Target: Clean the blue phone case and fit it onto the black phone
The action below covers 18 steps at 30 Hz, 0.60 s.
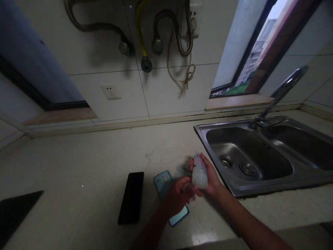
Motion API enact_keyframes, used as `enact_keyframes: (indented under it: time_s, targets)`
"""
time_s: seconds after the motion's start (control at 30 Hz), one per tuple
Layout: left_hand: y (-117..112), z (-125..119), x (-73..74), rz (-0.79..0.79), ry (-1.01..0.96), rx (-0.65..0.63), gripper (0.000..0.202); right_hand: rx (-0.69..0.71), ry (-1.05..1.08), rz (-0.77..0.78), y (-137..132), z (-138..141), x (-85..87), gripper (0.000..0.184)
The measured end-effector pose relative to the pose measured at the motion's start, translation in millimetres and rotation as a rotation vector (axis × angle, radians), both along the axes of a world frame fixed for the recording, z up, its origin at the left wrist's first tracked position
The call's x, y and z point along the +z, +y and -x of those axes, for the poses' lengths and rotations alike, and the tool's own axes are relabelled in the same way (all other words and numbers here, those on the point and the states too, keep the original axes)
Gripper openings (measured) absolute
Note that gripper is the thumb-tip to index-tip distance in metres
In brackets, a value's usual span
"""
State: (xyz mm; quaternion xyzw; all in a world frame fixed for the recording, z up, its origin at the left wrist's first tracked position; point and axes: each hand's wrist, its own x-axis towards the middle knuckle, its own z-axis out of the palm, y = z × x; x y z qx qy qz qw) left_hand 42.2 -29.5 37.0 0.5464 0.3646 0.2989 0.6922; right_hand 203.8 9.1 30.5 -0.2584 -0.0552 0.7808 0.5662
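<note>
My right hand (212,177) is closed around a small translucent whitish bottle (199,175), its narrow end pointing away from me. Just left of the bottle's wide end is my left hand (179,194), its fingers curled together and blurred. Something clear shows at those fingertips, too smeared to name. Below my left hand a light-blue phone (179,217) lies back up on the counter, partly hidden by the hand. A black phone (131,198) rests to the left of it. Behind my left fingers a faint clear item (181,171) is visible, its kind unclear.
On the right, a double steel sink (234,185) with a chrome faucet (282,90) is set into the pale counter (85,156). A dark flat object (18,208) lies at the left edge. Hoses (102,26) and a cord (186,81) hang on the tiled wall.
</note>
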Motion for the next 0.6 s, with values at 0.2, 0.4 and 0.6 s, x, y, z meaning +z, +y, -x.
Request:
enact_keyframes:
  time_s: [0.2,0.4,0.6]
  targets:
    - [6,2,1.5,-0.032,-0.026,0.154,0.056,-0.053,-0.123,0.074,5,0,-9.8,0.013]
    - [8,8,8.9,-0.069,-0.038,0.106,0.058,-0.042,-0.219,0.029,12,-2,-15.3,0.018]
    - [16,8,0.9,-0.134,0.008,0.193,0.065,-0.125,-0.206,0.015,24,-17,-9.8,0.010]
